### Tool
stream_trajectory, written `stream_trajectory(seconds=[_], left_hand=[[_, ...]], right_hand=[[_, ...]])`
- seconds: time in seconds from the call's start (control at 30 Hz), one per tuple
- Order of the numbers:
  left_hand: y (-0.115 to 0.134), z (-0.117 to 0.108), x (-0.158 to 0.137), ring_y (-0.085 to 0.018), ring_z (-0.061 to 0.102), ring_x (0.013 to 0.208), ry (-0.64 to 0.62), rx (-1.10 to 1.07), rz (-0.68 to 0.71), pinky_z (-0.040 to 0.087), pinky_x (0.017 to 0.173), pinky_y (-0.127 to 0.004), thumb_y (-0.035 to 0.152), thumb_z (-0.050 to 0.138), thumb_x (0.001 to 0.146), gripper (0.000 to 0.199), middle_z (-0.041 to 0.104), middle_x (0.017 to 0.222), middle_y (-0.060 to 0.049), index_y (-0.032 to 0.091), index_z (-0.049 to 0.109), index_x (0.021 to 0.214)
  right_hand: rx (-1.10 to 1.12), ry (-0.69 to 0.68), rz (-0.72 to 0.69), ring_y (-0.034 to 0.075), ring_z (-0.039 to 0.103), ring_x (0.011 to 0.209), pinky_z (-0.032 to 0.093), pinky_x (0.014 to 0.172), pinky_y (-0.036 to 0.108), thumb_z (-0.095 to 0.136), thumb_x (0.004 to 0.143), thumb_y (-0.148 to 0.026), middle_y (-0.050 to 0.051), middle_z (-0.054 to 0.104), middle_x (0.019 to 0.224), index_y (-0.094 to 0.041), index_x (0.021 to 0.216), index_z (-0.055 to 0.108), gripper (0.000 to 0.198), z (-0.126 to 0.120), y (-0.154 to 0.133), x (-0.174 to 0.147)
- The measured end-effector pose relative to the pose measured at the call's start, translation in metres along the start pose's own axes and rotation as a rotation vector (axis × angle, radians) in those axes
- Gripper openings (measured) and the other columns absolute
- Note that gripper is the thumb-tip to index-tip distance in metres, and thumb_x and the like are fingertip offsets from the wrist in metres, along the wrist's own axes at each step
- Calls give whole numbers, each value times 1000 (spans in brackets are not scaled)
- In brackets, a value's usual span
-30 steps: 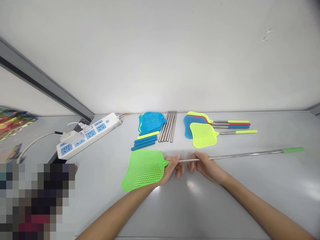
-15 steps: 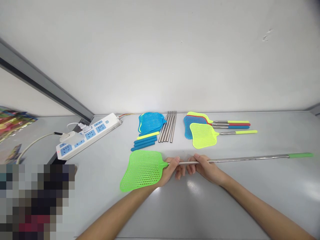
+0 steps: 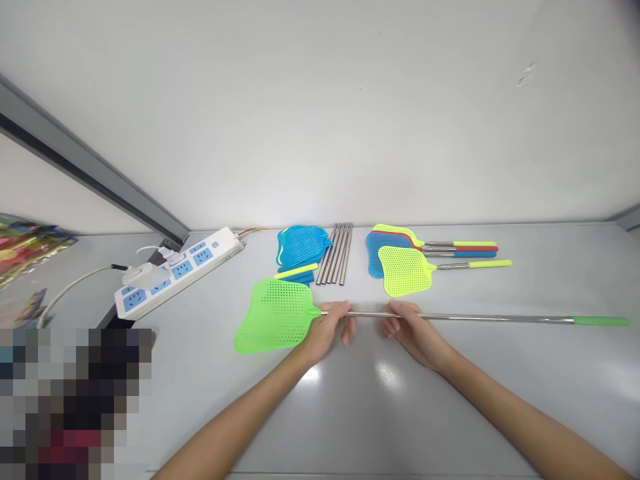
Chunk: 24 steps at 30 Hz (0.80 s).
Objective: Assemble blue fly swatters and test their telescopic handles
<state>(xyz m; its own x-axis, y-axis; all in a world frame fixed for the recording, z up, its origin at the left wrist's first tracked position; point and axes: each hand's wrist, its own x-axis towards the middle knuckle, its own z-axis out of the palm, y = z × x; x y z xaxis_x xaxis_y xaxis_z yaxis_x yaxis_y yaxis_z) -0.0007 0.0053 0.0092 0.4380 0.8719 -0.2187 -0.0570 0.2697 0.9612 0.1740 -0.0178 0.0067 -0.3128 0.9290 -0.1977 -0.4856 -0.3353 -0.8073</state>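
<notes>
Clock centre: the span of rod (image 3: 367, 315) between the two hands.
Green swatter: held crosswise, head (image 3: 275, 319) at 9 o'clock, green handle (image 3: 600, 321) at 3, ending short of the view's right border.
Left hand (image 3: 325, 333): thumb and fingers pinch the rod just beside the head.
Right hand (image 3: 415, 333): pinches the rod farther along; a gap separates the hands.
Tight side: the head's upper edge overlaps the sleeves (image 3: 301, 270) at 10 in view; contact cannot be told.
Metal tubes (image 3: 337, 257): 11.
Yellow swatter (image 3: 407, 271): 1, near the rod.
Power strip (image 3: 213, 257): between 9 and 10.
Wider room: tabletop (image 3: 350, 427) stretching to its front edge at 6.
</notes>
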Motion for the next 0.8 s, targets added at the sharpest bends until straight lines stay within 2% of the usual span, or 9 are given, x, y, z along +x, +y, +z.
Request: stream_trajectory(seconds=[0.13, 0.27, 0.5, 0.7, 0.8], left_hand=[[-3, -3, 1, -9, 38, 36, 112, -180, 79, 25, 40, -23, 35, 38, 80, 43, 35, 34, 3, 16, 46, 41], [-4, -2, 1, -9, 37, 36, 171, -167, 130, 26, 42, -24, 34, 40, 80, 44, 35, 34, 3, 16, 45, 40], [-3, -1, 2, -9, 35, 35, 189, -225, 182, 25, 41, -23, 34, 37, 80, 45, 32, 33, 4, 16, 45, 40], [-6, -1, 1, -8, 37, 38, 129, -157, 123, 28, 44, -23, 39, 33, 83, 47, 37, 38, 2, 15, 48, 45], [-5, -2, -1, -9, 36, 38, 106, -199, 111, 28, 44, -24, 47, 26, 82, 53, 36, 37, 2, 16, 49, 46]], right_hand=[[194, 137, -20, 10, 28, 45, 25, 50, 27, 43, 83, -29, -4, 27, 44, -18, 43, 36, 42, -1, 0, 2], [277, 220, -21, 10, 22, 42, 25, 47, 27, 44, 81, -30, -5, 21, 41, -19, 41, 33, 43, -1, -3, 3], [225, 140, -76, 12, 26, 40, 26, 47, 29, 31, 84, -40, -2, 25, 37, -20, 35, 33, 52, 3, -3, 2], [231, 115, 9, 12, 29, 43, 29, 50, 29, 33, 84, -36, -2, 27, 40, -19, 39, 35, 48, 0, -4, 4], [222, 98, 5, 12, 29, 44, 29, 52, 30, 32, 85, -36, -2, 29, 42, -19, 40, 36, 48, -1, -5, 4]])
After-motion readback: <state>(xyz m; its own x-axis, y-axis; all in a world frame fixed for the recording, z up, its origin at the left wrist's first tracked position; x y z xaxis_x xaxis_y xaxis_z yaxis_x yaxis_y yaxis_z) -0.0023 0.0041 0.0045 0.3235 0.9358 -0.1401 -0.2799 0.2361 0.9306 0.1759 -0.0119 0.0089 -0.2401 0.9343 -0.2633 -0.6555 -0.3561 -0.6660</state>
